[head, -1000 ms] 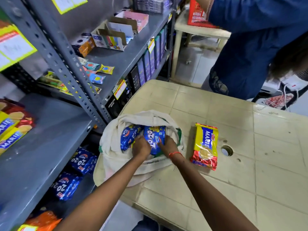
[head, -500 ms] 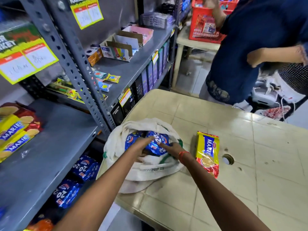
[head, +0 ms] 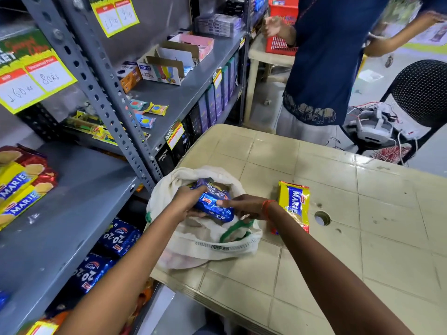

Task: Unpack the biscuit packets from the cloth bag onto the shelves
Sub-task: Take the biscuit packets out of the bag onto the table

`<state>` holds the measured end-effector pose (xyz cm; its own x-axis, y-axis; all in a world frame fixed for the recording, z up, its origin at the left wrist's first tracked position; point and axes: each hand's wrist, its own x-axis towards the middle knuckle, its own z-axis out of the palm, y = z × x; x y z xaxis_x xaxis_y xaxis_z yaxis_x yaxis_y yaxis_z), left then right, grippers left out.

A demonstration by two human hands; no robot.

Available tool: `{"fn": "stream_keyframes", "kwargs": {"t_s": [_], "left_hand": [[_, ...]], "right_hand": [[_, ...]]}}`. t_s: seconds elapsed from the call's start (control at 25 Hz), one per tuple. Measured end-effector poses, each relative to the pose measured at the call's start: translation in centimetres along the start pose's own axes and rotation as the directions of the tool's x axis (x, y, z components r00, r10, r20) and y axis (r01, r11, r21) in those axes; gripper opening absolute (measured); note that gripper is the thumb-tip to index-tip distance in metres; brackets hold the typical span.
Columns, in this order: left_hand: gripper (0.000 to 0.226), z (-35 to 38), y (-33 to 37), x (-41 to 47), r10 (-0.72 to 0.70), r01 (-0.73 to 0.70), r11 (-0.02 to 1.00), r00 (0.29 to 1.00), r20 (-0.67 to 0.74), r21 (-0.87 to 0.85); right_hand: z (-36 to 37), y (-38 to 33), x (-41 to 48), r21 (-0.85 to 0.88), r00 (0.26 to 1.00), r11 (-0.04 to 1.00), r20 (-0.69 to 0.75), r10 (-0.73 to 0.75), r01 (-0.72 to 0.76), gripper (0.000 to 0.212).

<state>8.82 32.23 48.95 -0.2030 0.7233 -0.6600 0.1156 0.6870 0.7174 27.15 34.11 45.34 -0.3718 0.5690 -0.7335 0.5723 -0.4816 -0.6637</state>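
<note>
Both hands, left (head: 187,201) and right (head: 244,209), clasp a glossy blue biscuit packet (head: 214,204) above the open white cloth bag (head: 205,243); a yellow Marie packet (head: 294,201) lies just right.

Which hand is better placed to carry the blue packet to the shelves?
Left. The left hand already grips the blue packet, and the shelves stand on that side; the right hand only steadies it.

Small grocery shop. Grey slotted-steel shelves (head: 79,189) stocked with biscuit packets (head: 21,184) and display cartons (head: 164,68); yellow handwritten price tags (head: 36,81) clipped to shelf edges; red shopping basket (head: 281,32) on plastic table at back.
</note>
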Motion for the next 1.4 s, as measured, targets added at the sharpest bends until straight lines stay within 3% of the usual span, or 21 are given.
{"fn": "stream_keyframes", "kwargs": {"t_s": [0.04,0.12,0.2,0.24,0.28,0.36,0.44,0.52,0.6,0.72,0.8,0.92,1.0,1.12,1.24,1.4], "left_hand": [[0.038,0.2,0.2,-0.6,0.117,-0.095,0.972,0.989,-0.089,0.215],[0.038,0.7,0.4,-2.0,0.39,-0.188,0.751,0.9,-0.195,0.633],[0.037,0.7,0.8,-3.3,0.529,-0.231,0.656,0.82,-0.219,0.718],[0.036,0.5,1.1,-3.5,0.548,-0.259,0.667,0.806,-0.224,0.699],[0.034,0.4,1.4,-3.5,0.538,-0.3,0.71,0.815,-0.216,0.638],[0.03,1.5,1.7,-3.3,0.475,-0.407,0.837,0.872,-0.118,0.366],[0.022,4.5,1.5,-3.5,0.427,-0.432,0.893,0.902,0.061,0.124],[0.018,8.4,0.6,-3.3,0.399,-0.416,0.908,0.89,0.22,0.04],[0.027,12.2,-0.5,-2.6,0.338,-0.366,0.93,0.889,0.309,0.038],[0.038,18.6,-1.7,-2.0,0.303,-0.391,0.912,0.845,0.44,0.122],[0.046,22.9,-2.3,-2.4,0.307,-0.453,0.874,0.797,0.52,0.179],[0.063,28.4,-2.8,-3.2,0.294,-0.541,0.8,0.729,0.618,0.258],[0.065,31.3,-3.4,-3.1,0.248,-0.531,0.801,0.714,0.655,0.277],[0.064,34.0,-4.5,-2.3,0.154,-0.485,0.792,0.748,0.646,0.372],[0.07,34.7,-5.4,-1.8,0.057,-0.429,0.802,0.747,0.662,0.415],[0.068,33.5,-4.8,-1.8,0.079,-0.4,0.834,0.768,0.636,0.38]], "right_hand": [[0.2,0.2,-0.3,-0.051,0.997,0.999,0.078,0.015,-0.011,0.056],[0.8,1.1,-0.5,-0.203,0.988,0.979,0.144,0.057,-0.027,0.06],[1.5,2.1,-0.7,-0.137,0.987,0.991,0.158,0.022,0.0,0.066],[1.7,2.4,-0.7,0.074,0.986,0.996,0.159,-0.051,0.039,0.062],[1.6,2.5,-0.8,0.342,0.984,0.937,0.125,-0.124,0.075,0.055],[0.6,2.4,-1.1,0.711,0.976,0.684,-0.017,-0.218,0.166,0.047],[-1.0,2.6,-2.1,0.808,0.956,0.527,-0.143,-0.256,0.262,0.036],[-3.1,4.0,-3.8,0.797,0.939,0.497,-0.278,-0.201,0.342,0.034],[-4.8,6.4,-5.2,0.723,0.891,0.558,-0.448,-0.07,0.407,0.039],[-7.4,11.3,-7.1,0.511,0.682,0.743,-0.725,0.101,0.432,0.035],[-9.2,14.7,-8.2,0.435,0.573,0.814,-0.804,0.159,0.385,0.034],[-12.2,19.5,-9.3,0.428,0.465,0.852,-0.846,0.26,0.301,0.039],[-14.0,21.9,-9.5,0.405,0.458,0.889,-0.845,0.275,0.212,0.04],[-14.5,24.2,-8.9,0.363,0.514,0.928,-0.814,0.272,0.083,0.049],[-13.2,25.2,-8.3,0.348,0.557,0.934,-0.792,0.249,0.077,0.053],[-11.8,22.9,-7.9,0.197,0.398,0.977,-0.905,0.15,0.082,0.058]]}}
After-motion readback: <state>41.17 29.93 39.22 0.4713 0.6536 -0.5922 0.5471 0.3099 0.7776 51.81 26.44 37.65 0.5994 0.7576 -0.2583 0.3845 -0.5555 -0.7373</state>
